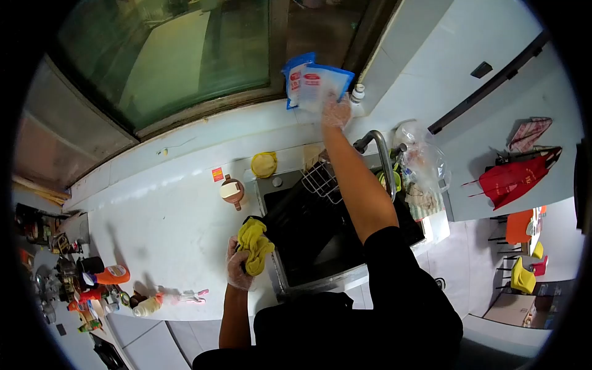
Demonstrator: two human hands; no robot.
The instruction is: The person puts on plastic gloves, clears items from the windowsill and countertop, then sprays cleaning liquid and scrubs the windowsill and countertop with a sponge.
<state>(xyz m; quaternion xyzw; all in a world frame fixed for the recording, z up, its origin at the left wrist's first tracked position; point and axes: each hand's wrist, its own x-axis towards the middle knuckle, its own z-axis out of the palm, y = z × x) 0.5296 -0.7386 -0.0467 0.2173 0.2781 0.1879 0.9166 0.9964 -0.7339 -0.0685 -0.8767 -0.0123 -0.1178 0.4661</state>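
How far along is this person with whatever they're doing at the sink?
Already done: the left hand and right hand wear clear gloves. In hand: a yellow cloth in the left; the right, blurred, seems to hold a blue-edged packet by the window. Probably left: putting both down. Whether the white counter has been wiped, I can't tell.

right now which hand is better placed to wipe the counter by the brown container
Left, I'd judge: the left hand holds the yellow cloth near the brown container; the right hand is away at the blue-edged packets.
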